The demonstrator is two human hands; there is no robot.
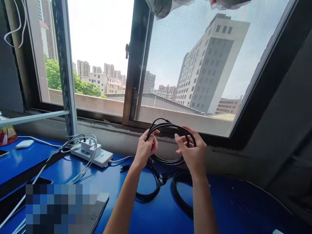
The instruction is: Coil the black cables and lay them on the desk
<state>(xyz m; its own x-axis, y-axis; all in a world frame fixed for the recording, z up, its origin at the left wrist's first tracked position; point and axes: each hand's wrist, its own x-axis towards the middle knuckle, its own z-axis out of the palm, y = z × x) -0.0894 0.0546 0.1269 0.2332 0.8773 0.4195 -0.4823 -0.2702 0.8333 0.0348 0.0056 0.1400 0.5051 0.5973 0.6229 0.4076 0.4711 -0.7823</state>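
Both my hands hold up a coil of black cable [168, 126] in front of the window sill. My left hand [145, 148] is closed round the coil's left side. My right hand [192, 151] grips the coil's right side, fingers curled over the loops. More of the same black cable hangs down and lies in loops on the blue table [156, 195], with a plug end beside my left wrist.
A white power strip [94, 152] with chargers and white leads sits to the left on the table. A white mouse [24, 143] and a phone lie further left. A pixelated patch covers the lower left. The window [185, 65] and dark wall stand just behind.
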